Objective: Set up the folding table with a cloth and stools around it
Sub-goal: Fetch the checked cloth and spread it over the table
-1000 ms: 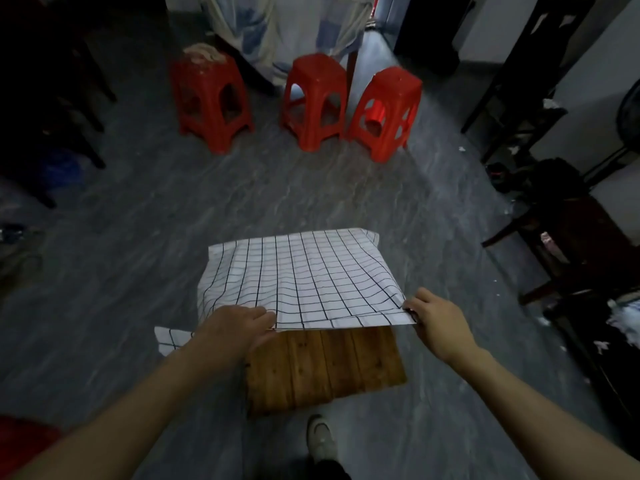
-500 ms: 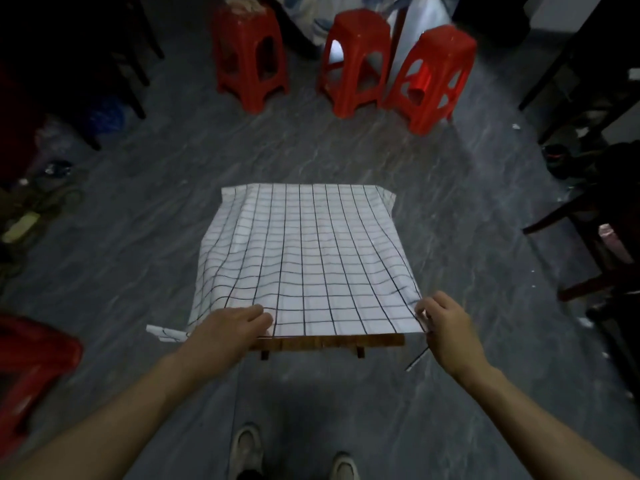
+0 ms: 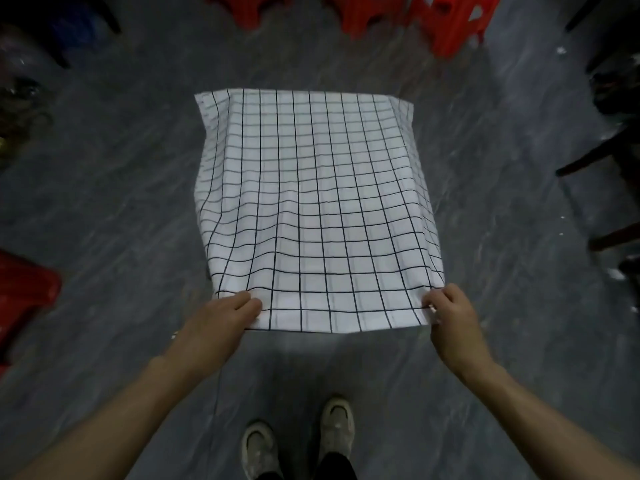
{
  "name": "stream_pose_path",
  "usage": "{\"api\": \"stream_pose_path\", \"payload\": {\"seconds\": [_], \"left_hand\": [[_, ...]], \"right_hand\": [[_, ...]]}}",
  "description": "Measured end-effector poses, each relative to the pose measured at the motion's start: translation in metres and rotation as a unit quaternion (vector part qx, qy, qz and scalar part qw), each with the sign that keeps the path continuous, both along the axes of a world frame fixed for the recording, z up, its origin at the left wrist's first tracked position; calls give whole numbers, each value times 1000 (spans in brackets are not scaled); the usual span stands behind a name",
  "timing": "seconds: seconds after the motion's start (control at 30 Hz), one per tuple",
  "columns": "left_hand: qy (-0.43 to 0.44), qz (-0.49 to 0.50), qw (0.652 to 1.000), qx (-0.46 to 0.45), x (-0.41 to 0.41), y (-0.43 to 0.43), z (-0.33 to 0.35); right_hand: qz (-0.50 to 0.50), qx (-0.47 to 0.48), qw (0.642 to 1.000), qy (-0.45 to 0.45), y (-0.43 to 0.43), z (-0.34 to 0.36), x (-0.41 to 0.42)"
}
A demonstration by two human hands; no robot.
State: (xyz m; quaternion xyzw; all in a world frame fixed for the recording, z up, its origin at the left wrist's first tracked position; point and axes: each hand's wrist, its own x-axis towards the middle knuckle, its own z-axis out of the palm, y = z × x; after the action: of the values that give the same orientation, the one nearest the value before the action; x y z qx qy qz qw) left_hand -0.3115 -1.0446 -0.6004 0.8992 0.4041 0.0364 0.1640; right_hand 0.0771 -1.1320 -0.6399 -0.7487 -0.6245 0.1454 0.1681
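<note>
A white cloth with a black grid [image 3: 311, 209] lies spread over the low folding table and hides the whole top. My left hand [image 3: 221, 317] grips the cloth's near left corner. At the near right corner, my right hand [image 3: 450, 313] pinches the cloth edge. The near edge of the cloth hangs a little past the table. Three red plastic stools stand at the top of the view: one at the left [image 3: 249, 8], one in the middle [image 3: 363, 12] and one at the right [image 3: 457, 22], all cut off by the frame.
Another red stool [image 3: 24, 296] sits at the left edge. Dark wooden chair legs [image 3: 595, 161] stand along the right side. Clutter lies at the far left [image 3: 17, 105]. My two shoes [image 3: 298, 441] are on the grey floor just behind the table.
The cloth has been drawn toward me until it covers the wooden top that showed before. Both hands kept hold of the near corners. The view tilted further down.
</note>
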Motion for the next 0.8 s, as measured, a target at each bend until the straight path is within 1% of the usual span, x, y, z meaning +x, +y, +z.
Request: {"api": "stream_pose_path", "payload": {"seconds": [0.13, 0.3, 0.47, 0.53, 0.63, 0.7, 0.8], "left_hand": [[28, 22, 999, -4, -5, -22, -32], [12, 45, 999, 4, -13, -44, -55], [34, 105, 994, 21, -29, -44, -52], [62, 88, 994, 20, -30, -44, -50], [102, 50, 993, -38, -29, -47, -56], [101, 56, 992, -55, -25, -47, -60], [77, 76, 993, -42, -15, -46, -62]], "right_hand": [[-18, -22, 999, 23, -24, -45, -11], [-4, -51, 999, 18, -42, -68, -15], [-3, -77, 996, 35, -42, -70, -12], [32, -85, 995, 34, -40, -64, -17], [77, -95, 992, 22, -33, -53, -33], [83, -85, 993, 15, -25, -49, -45], [76, -60, 995, 18, -9, -47, -58]]}}
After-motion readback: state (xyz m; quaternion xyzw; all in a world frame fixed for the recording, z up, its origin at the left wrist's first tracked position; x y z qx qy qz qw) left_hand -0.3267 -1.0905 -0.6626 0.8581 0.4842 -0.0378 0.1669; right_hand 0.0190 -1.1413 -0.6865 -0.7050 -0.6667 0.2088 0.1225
